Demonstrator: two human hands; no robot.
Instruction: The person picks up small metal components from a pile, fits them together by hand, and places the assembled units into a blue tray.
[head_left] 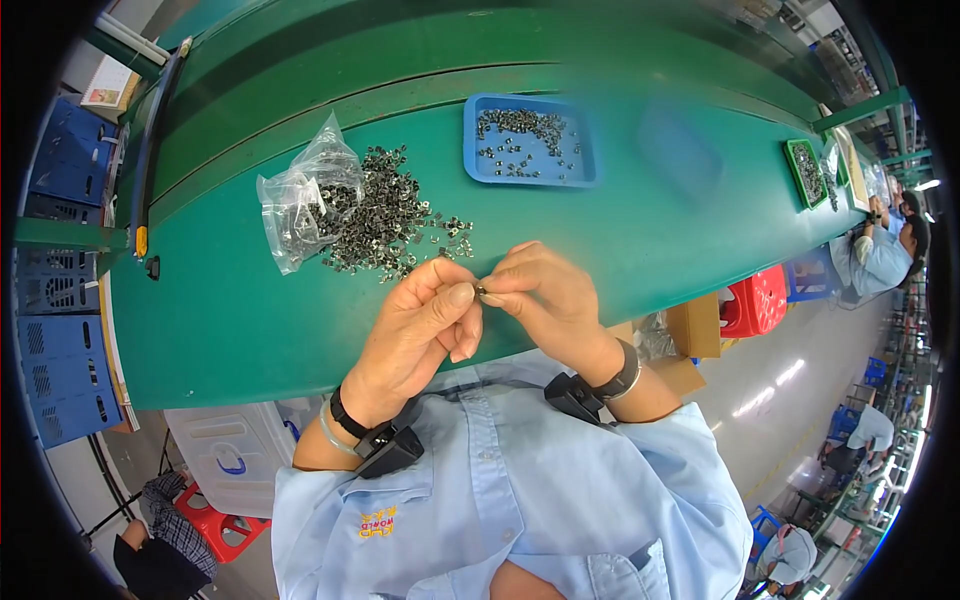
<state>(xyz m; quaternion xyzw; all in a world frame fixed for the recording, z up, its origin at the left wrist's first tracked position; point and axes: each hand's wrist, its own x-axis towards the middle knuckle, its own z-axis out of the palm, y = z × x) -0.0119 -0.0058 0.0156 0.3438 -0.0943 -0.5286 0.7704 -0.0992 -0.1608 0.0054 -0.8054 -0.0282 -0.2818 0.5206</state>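
Note:
My left hand (425, 325) and my right hand (545, 300) meet over the near side of the green bench, fingertips pinched together. Between them is a small dark metal part (481, 290), mostly covered by the fingers, so its exact shape is hard to make out. Both hands appear to grip it. Just beyond my left hand spreads a heap of small black and silver metal parts (385, 215), spilling from a clear plastic bag (300, 215). Farther off, a blue tray (530, 179) holds many similar parts, scattered more loosely.
A green tray (806, 174) of small parts sits at the bench's far right. Red stools (755, 302), a cardboard box (694, 328) and a lidded plastic bin (225, 455) stand by the near edge. Blue crates (65, 370) are stacked left. Other people work at right; another person is lower left.

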